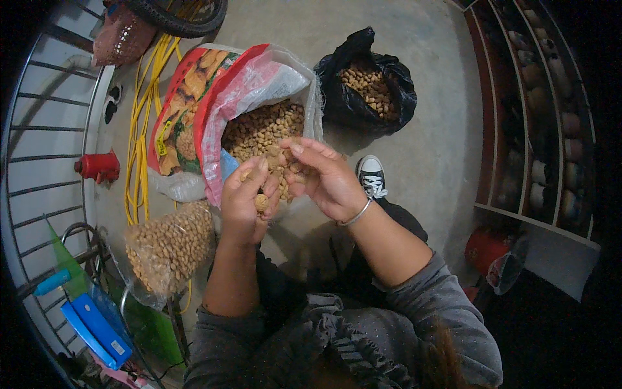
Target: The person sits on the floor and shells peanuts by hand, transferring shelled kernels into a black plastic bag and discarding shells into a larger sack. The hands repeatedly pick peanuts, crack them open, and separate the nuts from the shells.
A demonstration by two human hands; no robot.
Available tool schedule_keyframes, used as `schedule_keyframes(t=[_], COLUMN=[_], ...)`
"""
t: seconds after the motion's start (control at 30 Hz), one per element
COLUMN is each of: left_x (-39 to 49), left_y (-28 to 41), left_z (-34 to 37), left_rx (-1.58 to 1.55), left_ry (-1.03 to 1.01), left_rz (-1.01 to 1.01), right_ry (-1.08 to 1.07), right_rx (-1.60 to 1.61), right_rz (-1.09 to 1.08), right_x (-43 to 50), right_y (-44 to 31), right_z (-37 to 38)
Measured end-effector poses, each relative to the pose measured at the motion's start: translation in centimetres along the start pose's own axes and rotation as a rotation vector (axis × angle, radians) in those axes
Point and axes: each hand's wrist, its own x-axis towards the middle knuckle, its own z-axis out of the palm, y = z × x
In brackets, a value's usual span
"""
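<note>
Just over the mouth of a large printed woven sack (214, 131), my two hands are close together. My left hand (251, 199) is curled around several peanuts in their shells (261, 202). Thumb and fingers of my right hand (323, 175) are bent near the left fingertips, with light-brown pieces, blurred, between the hands; whether the right fingers grip any cannot be told. Unshelled peanuts (265, 124) fill the sack's opening. Behind and to the right, a black plastic bag (359, 116) stands with its top open, holding more peanuts (369, 90). A clear plastic bag full of peanuts (170, 248) is at the left.
Yellow cable (141, 141) lies along the left floor, near a red metal object (99, 166) and a metal railing (48, 129). A bicycle wheel (180, 19) is at the top. Shelves with shoes (539, 121) stand right. My sneaker (371, 175) rests near the black bag.
</note>
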Motion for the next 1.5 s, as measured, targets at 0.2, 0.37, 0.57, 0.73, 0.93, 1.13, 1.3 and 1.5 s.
schedule_keyframes(t=[0.2, 0.37, 0.57, 0.73, 0.93, 1.13, 1.3, 1.5], left_x=[0.0, 0.2, 0.1, 0.2, 0.2, 0.6, 0.4, 0.9], left_y=[0.0, -0.4, -0.5, -0.4, 0.0, -0.5, -0.1, -0.4], left_z=[0.2, 1.0, 0.2, -0.2, 0.4, 0.2, 0.5, 0.5], left_rx=[0.072, 0.360, 0.539, 0.415, 0.650, 0.708, 0.452, 0.604], left_ry=[-0.022, 0.123, 0.091, 0.117, 0.122, 0.110, 0.221, 0.079], left_rz=[-0.009, 0.147, 0.313, 0.256, 0.323, 0.462, 0.187, -0.017], right_ry=[-0.054, 0.057, 0.082, 0.049, 0.019, 0.004, -0.005, -0.097], right_rx=[-0.220, -0.392, -0.648, -0.677, -0.782, -0.790, -0.679, 0.163], right_rz=[-0.034, -0.155, -0.333, -0.341, -0.392, -0.391, -0.271, -0.187], right_x=[-0.2, -0.4, -0.6, -0.5, -0.5, -0.6, -0.4, -0.3], right_y=[-0.6, -0.5, -0.5, -0.3, -0.5, -0.7, -0.8, -2.9], right_z=[0.0, -0.3, 0.3, -0.2, -0.3, -0.4, -0.5, -1.1])
